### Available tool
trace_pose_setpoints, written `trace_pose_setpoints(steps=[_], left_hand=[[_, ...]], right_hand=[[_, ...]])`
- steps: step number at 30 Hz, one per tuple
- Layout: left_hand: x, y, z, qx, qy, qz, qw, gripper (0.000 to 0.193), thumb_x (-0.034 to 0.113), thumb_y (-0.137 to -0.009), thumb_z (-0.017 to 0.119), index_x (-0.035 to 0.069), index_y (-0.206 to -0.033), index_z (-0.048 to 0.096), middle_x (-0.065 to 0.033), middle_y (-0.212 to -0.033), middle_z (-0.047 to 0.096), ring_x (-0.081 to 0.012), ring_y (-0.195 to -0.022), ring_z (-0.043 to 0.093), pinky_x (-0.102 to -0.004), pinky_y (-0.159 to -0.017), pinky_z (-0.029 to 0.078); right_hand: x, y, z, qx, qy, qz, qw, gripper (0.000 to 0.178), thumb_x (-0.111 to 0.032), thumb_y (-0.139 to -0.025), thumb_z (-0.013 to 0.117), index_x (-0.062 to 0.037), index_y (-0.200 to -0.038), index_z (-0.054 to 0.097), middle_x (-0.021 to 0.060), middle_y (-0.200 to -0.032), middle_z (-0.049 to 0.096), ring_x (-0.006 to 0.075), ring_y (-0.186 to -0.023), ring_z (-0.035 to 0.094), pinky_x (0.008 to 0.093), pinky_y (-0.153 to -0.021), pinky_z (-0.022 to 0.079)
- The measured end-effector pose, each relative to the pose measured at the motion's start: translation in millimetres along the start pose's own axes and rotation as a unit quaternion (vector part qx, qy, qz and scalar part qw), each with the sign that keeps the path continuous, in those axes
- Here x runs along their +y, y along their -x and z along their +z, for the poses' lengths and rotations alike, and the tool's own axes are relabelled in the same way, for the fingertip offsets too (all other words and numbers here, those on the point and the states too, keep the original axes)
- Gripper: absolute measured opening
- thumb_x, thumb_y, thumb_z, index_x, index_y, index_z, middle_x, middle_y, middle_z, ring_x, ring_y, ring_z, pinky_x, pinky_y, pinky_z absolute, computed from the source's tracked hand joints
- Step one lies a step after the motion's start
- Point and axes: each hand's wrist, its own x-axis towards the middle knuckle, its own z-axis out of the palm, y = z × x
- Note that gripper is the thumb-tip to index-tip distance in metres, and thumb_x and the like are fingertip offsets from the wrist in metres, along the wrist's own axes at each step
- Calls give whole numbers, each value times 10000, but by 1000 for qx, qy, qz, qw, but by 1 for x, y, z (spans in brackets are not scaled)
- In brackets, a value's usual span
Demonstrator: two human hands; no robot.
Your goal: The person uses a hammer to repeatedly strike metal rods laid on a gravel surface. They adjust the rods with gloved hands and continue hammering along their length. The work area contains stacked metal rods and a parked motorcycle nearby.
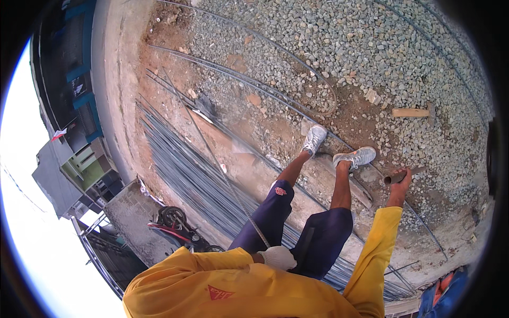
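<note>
Gloved left hand (279,258) clamped on rod (258,230), right hand (403,190) gripping pipe (396,177), hands apart

Lettering shows in two places, both on clothing. On the bright yellow cloth shirt (265,292), below and to the left of the left hand in its white knit glove (278,258), sits a solid red triangular logo (219,293) – a short printed word runs across it, tilted in the view. Farther down the leg from that glove, near the hem of the dark navy cloth shorts (322,238), is a small red-and-pale emblem (280,191) – its fine lettering is too small to read.
</note>
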Motion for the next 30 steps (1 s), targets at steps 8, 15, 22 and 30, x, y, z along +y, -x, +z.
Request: trace_pose_setpoints(steps=[8,15,22,30], left_hand=[[12,-20,-3,68,-172,42,982,365,429,-808,777,82,-921,795,-172,-856,766,-394,-863,763,-513,-791,603],[37,-50,-17,110,-284,40,952,330,392,-841,719,89,-939,807,-186,-892,778,-387,-925,765,-499,-854,592],[45,-66,-39,83,-291,-11,953,379,377,-898,661,80,-1090,798,-220,-996,780,-425,-983,743,-501,-871,568],[35,-66,-15,86,-268,-58,958,399,328,-924,680,29,-1170,776,-277,-1037,762,-438,-1028,735,-478,-902,553]], right_hand=[[-161,358,20,-154,-34,121,980,394,-255,-1101,591,29,-1373,611,-6,-828,626,125,-725,605,283,-608,513],[-62,693,41,-32,85,-150,985,725,-327,-962,795,25,-1500,461,33,-808,560,102,-631,517,242,-571,418],[18,862,21,33,-13,-240,970,779,-299,-995,793,-65,-1592,351,46,-780,562,99,-579,511,242,-535,417],[90,963,-52,164,-119,-149,968,950,-301,-963,832,-94,-1695,263,11,-732,540,80,-513,481,235,-488,402]])
